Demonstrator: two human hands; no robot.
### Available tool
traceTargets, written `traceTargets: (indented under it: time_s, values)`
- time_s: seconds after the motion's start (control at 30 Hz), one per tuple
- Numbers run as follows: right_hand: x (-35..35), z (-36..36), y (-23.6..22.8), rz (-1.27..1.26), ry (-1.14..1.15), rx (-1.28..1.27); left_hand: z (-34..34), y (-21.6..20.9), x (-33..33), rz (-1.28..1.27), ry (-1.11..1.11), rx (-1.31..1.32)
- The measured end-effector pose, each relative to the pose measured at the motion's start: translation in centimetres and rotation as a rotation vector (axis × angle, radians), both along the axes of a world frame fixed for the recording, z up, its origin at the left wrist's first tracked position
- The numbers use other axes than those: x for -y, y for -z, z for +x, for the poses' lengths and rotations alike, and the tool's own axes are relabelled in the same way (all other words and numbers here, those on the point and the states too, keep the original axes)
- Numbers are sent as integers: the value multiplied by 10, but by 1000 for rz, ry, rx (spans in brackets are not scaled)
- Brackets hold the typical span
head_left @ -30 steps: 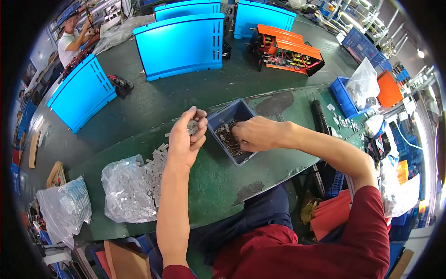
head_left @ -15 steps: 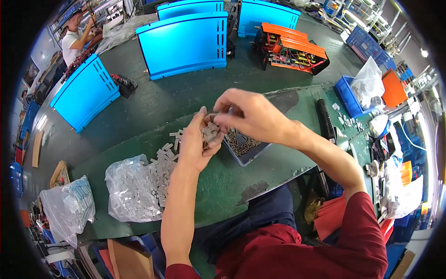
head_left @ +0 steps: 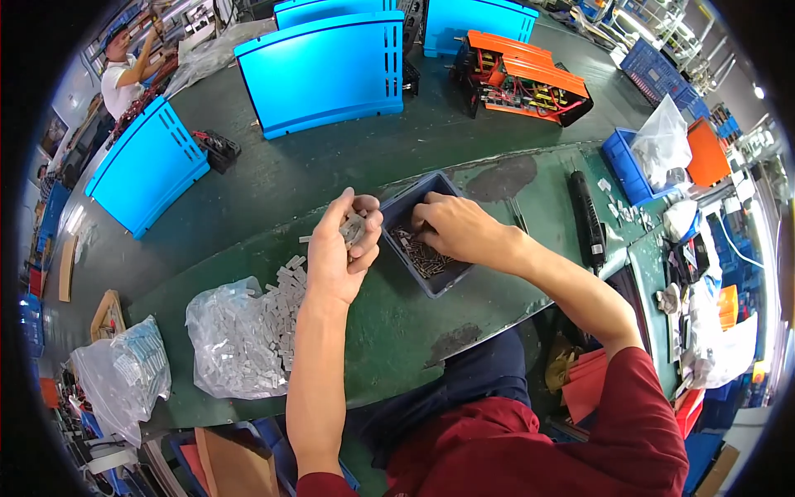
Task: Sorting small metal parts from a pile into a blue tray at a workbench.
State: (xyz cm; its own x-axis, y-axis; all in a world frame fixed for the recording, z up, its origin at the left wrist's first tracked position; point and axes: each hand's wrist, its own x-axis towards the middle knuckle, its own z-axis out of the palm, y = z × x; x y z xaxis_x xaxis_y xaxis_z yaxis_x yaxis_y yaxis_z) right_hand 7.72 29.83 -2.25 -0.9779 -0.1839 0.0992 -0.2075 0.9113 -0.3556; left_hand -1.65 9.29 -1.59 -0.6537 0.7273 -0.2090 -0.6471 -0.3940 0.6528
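Note:
My left hand (head_left: 333, 257) is cupped, its fingers curled around several small pale grey rectangular pieces (head_left: 354, 229). Just right of it, a dark blue-grey plastic bin (head_left: 434, 291) holds a heap of small bronze-coloured screws (head_left: 424, 260). My right hand (head_left: 460, 232) reaches down into this bin with bent fingers drawn together. Its fingertips are partly hidden among the screws, so what they grip cannot be made out. Left of my left forearm, more pale pieces (head_left: 287, 311) spill out of a clear plastic bag (head_left: 225, 344) onto the green bench top.
A black power screwdriver (head_left: 586, 219) lies to the right, near a blue bin (head_left: 623, 170) with a plastic bag. Another clear bag (head_left: 124, 373) lies at left. Blue panels (head_left: 323, 74) and an orange-cased device (head_left: 526, 79) stand at the back. A person (head_left: 124, 79) sits far left.
My right hand has left the pieces at my left hand and moved right and down into the screw bin. My left hand has shifted slightly left, still holding its pieces.

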Motion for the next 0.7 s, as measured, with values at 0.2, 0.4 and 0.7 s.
traceTargets:
  time_s: [0.2, 0.4, 0.7]
  values:
    - [11, -1, 8, -103, 21, -30, -1, 0, 0, -30, 5, -27]
    - [14, 0, 10, -45, 79, 57, -2, 2, 1, -52, 12, -28]
    - [3, 16, -8, 104, 170, -103, -1, -4, 0, -86, -22, -29]
